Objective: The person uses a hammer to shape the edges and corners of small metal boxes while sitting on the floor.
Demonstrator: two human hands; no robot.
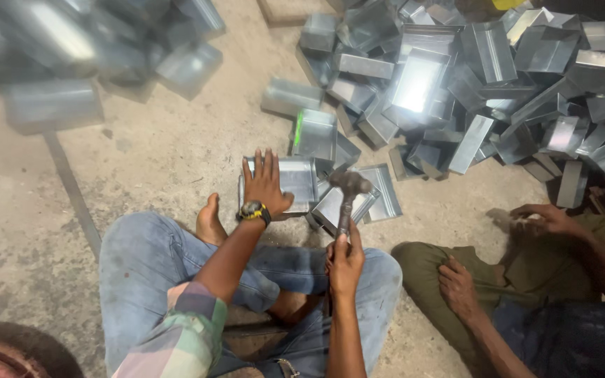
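Sitting cross-legged on a concrete floor (155, 150), a person in blue jeans works sheet metal with both hands

Item, left hand (266, 183): laid flat, fingers spread and open, palm pressing down on a shallow metal tray (299, 178) that rests on the floor just beyond the knees; a yellow-and-black wristwatch (253, 210) sits at the wrist

Item, right hand (345, 264): fingers closed round the handle of a hammer (348, 192), whose head hangs over a second folded tray (341, 206) just right of the pressed one

Item, bare foot (210, 222): near the left edge of the pressed tray, touching or nearly so; cannot tell which

Item, heap of folded metal trays (477, 77): far and right, bright, many sharp cut edges; a smaller blurred heap (99, 49) lies far left

Item, another person's hands (460, 287): near right, resting on olive trousers, apart from the work

Hazards, as judged: the hammer head sits close to the spread fingers, so a glancing or mistimed blow could land on them. The tray is held by palm pressure alone and could skid on the dusty floor under a strike. Raw sheet edges could cut the palm or the bare foot if the piece shifts
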